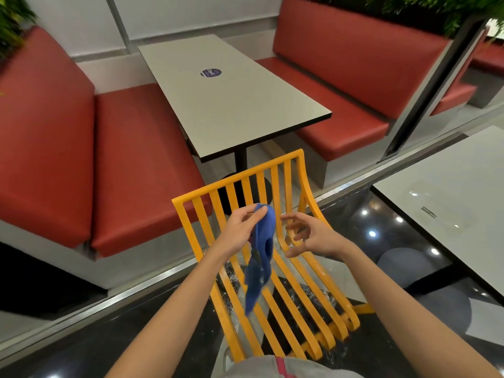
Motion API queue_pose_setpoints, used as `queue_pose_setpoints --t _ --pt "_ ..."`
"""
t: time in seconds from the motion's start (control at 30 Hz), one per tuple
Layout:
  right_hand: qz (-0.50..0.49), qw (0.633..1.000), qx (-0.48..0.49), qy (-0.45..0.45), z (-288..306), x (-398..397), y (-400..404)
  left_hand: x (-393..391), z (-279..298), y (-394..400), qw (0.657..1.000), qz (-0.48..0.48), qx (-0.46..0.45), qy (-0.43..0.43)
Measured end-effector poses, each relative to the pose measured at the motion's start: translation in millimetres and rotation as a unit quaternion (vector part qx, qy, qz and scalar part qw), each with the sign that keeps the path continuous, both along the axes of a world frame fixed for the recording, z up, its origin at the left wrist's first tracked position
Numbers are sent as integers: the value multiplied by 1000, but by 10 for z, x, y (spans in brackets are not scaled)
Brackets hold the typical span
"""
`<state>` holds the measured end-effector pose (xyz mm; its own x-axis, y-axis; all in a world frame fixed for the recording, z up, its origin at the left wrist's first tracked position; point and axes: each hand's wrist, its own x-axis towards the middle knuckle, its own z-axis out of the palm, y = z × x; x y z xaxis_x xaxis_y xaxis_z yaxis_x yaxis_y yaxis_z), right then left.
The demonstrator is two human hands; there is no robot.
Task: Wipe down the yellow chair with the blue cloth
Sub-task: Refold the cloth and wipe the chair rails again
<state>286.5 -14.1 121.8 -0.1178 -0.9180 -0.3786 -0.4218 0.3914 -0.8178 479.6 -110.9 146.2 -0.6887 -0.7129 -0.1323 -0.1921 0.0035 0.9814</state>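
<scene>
Red padded booth benches [141, 159] are flanking a long grey counter [231, 105] with a black edge, and a round dark blue sticker [210, 73] is sitting on its top. Just in front of that counter's near end, a yellow slatted metal chair [275, 257] is standing on the glossy dark floor [381, 222], its back toward the counter and its seat slats running toward the person. Water droplets are glistening on the seat slats. Above the chair's seat, the left hand [240, 231] is pinching the top of a blue fabric cloth [259, 257] between thumb and fingers, and the cloth is hanging down limp in front of the backrest, its lower end dangling over the seat. The right hand [311, 236] is hovering just beside the cloth, over the chair's right side, fingers loosely curled and grasping nothing, clear of the fabric. Right of the chair, a second pale counter [450, 192] is reflecting ceiling lights.
</scene>
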Motion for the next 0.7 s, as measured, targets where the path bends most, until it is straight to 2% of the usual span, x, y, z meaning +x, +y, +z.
queue_pose_setpoints --t 0.13,0.23,0.4,0.57,0.7 --pt "31 996 -73 -45 -45 188 -134 -90 28 48 999 -54 -7 3" --pt "48 995 -53 -75 -74 173 -183 -77 89 11 998 -62 -2 7" --pt "80 993 -35 -74 -9 120 -154 52 188 -82 998 -59 -2 6" --pt "58 996 -22 -62 53 -26 -25 210 170 -217 1000 -18 18 -6" --pt "47 991 -20 -122 219 -137 41 294 189 -325 999 -16 45 -12"
